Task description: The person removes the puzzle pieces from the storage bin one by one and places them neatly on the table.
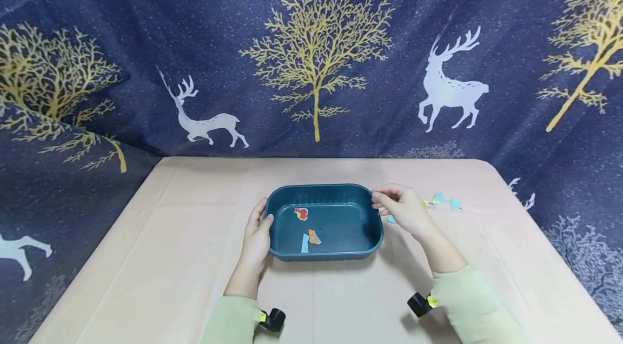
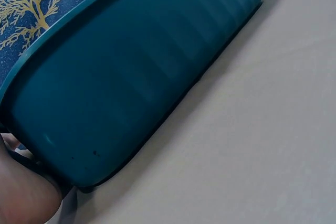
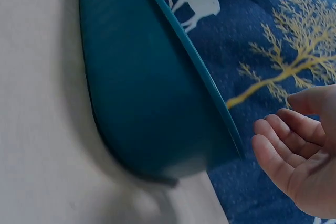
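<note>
A dark teal plastic tub (image 1: 323, 255) with rounded corners sits in the middle of the table. Its outer side wall (image 2: 131, 77) fills much of the left wrist view. My left hand (image 1: 256, 238) grips the tub's left end, thumb over the rim and fingers along the outside. At the right end, my right hand (image 1: 406, 211) is close to the rim; in the right wrist view its loosely bent fingers (image 3: 278, 145) are apart from the tub. Inside lie a red and yellow scrap (image 1: 301, 214), an orange scrap (image 1: 314, 237) and a light blue strip (image 1: 304, 243).
Several light blue and yellow scraps (image 1: 455, 203) lie on the table right of my right hand. One blue scrap (image 1: 391, 219) shows beside the tub's right end. Behind the table (image 1: 160, 257) hangs a navy cloth (image 1: 214, 35) printed with deer and trees.
</note>
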Demonstrator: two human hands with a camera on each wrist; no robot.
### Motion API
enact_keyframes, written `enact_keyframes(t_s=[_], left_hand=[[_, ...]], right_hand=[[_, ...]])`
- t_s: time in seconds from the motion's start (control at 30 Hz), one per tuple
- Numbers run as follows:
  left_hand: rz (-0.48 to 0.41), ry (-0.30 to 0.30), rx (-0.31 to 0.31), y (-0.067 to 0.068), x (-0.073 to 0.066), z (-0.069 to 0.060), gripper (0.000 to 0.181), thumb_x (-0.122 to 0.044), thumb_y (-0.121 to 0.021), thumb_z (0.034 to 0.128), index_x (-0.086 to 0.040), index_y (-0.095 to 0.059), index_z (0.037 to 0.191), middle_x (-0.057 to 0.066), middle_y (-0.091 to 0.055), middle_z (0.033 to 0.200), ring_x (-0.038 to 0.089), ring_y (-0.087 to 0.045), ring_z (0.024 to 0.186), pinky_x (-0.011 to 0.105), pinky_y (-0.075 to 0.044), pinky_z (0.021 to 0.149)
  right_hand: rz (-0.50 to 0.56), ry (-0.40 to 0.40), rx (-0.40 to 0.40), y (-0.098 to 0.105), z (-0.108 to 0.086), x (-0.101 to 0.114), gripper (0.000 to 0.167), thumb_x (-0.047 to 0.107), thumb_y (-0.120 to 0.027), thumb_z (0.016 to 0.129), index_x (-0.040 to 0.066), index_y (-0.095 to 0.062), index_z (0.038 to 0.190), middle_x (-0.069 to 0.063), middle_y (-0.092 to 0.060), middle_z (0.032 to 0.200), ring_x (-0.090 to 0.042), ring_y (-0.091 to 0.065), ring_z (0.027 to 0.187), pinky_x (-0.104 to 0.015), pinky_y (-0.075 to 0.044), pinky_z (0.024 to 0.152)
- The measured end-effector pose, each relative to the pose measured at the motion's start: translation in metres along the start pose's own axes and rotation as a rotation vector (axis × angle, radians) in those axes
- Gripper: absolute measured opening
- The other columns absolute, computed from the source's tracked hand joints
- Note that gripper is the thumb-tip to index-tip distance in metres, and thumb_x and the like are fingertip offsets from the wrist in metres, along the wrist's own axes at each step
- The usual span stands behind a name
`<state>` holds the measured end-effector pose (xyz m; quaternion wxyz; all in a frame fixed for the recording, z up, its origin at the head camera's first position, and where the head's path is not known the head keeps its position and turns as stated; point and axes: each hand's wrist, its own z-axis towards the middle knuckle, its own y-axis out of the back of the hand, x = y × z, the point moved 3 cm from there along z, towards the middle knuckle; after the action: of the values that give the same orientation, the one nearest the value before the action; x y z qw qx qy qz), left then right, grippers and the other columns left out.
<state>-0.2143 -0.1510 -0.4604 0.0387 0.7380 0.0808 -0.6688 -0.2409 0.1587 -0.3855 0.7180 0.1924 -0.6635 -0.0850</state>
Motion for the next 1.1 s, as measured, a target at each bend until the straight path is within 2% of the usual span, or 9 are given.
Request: enact_keyframes(t_s=[0.2, 0.37, 0.47, 0.57, 0.7, 0.77, 0.97, 1.1], left_hand=[[0.002, -0.004, -0.003, 0.001, 0.000, 0.000, 0.049, -0.010, -0.035, 0.1009, -0.011, -0.026, 0.149, 0.011, -0.024, 0.156, 0.028, -0.019, 0.146, 0.045, -0.019, 0.119], [-0.001, -0.001, -0.004, 0.001, -0.001, -0.001, 0.049, -0.009, -0.035, 0.1010, -0.010, -0.026, 0.149, 0.010, -0.024, 0.157, 0.028, -0.019, 0.146, 0.045, -0.019, 0.119], [0.000, -0.002, -0.005, 0.000, -0.002, -0.001, 0.049, -0.009, -0.035, 0.1009, -0.010, -0.026, 0.149, 0.011, -0.024, 0.156, 0.029, -0.020, 0.145, 0.046, -0.020, 0.118], [0.002, 0.000, -0.004, 0.000, -0.001, -0.001, 0.049, -0.010, -0.035, 0.1009, -0.010, -0.026, 0.149, 0.011, -0.024, 0.156, 0.029, -0.020, 0.145, 0.046, -0.020, 0.118], [0.002, 0.004, -0.004, -0.001, 0.000, -0.001, 0.049, -0.010, -0.035, 0.1009, -0.011, -0.026, 0.149, 0.010, -0.024, 0.156, 0.029, -0.021, 0.145, 0.045, -0.020, 0.118], [0.003, 0.007, -0.006, -0.001, 0.000, 0.000, 0.049, -0.010, -0.035, 0.1009, -0.012, -0.026, 0.149, 0.010, -0.024, 0.156, 0.029, -0.021, 0.145, 0.046, -0.021, 0.118], [0.010, 0.010, -0.008, -0.001, 0.001, 0.000, 0.049, -0.010, -0.036, 0.1009, -0.012, -0.027, 0.149, 0.010, -0.025, 0.156, 0.028, -0.022, 0.145, 0.045, -0.021, 0.118], [0.027, 0.003, -0.013, 0.001, -0.001, 0.000, 0.049, -0.010, -0.036, 0.1008, -0.011, -0.027, 0.149, 0.009, -0.025, 0.156, 0.028, -0.022, 0.145, 0.045, -0.021, 0.118]], right_hand=[[0.007, 0.035, 0.061, -0.024, 0.006, 0.008, 0.031, 0.018, -0.057, 0.095, -0.007, -0.061, 0.113, -0.027, -0.065, 0.103, -0.020, -0.069, 0.085, -0.026, -0.059, 0.069], [-0.023, 0.061, 0.134, -0.045, 0.012, 0.011, 0.028, 0.020, -0.058, 0.094, -0.001, -0.063, 0.112, -0.023, -0.067, 0.103, -0.035, -0.067, 0.093, -0.033, -0.059, 0.072], [-0.026, 0.084, 0.173, -0.056, 0.015, 0.012, 0.026, 0.019, -0.059, 0.093, -0.001, -0.064, 0.110, -0.024, -0.067, 0.101, -0.039, -0.065, 0.093, -0.036, -0.059, 0.071], [-0.031, 0.111, 0.203, -0.067, 0.018, 0.012, 0.027, 0.018, -0.060, 0.093, -0.003, -0.064, 0.109, -0.025, -0.067, 0.098, -0.040, -0.065, 0.090, -0.032, -0.059, 0.069], [-0.052, 0.126, 0.231, -0.080, 0.023, 0.011, 0.028, 0.019, -0.061, 0.092, -0.003, -0.065, 0.110, -0.022, -0.068, 0.095, -0.037, -0.066, 0.087, -0.025, -0.058, 0.066], [-0.064, 0.123, 0.246, -0.086, 0.025, 0.011, 0.028, 0.020, -0.061, 0.092, -0.002, -0.065, 0.109, -0.019, -0.069, 0.095, -0.035, -0.066, 0.085, -0.026, -0.057, 0.066], [-0.138, 0.135, 0.281, -0.100, 0.027, 0.006, 0.025, 0.020, -0.064, 0.089, 0.001, -0.068, 0.104, -0.006, -0.068, 0.088, -0.017, -0.060, 0.067, -0.025, -0.053, 0.058], [-0.233, 0.154, 0.278, -0.105, 0.029, 0.002, 0.021, 0.019, -0.067, 0.087, 0.002, -0.069, 0.101, -0.002, -0.067, 0.086, -0.009, -0.056, 0.070, -0.022, -0.051, 0.062]])
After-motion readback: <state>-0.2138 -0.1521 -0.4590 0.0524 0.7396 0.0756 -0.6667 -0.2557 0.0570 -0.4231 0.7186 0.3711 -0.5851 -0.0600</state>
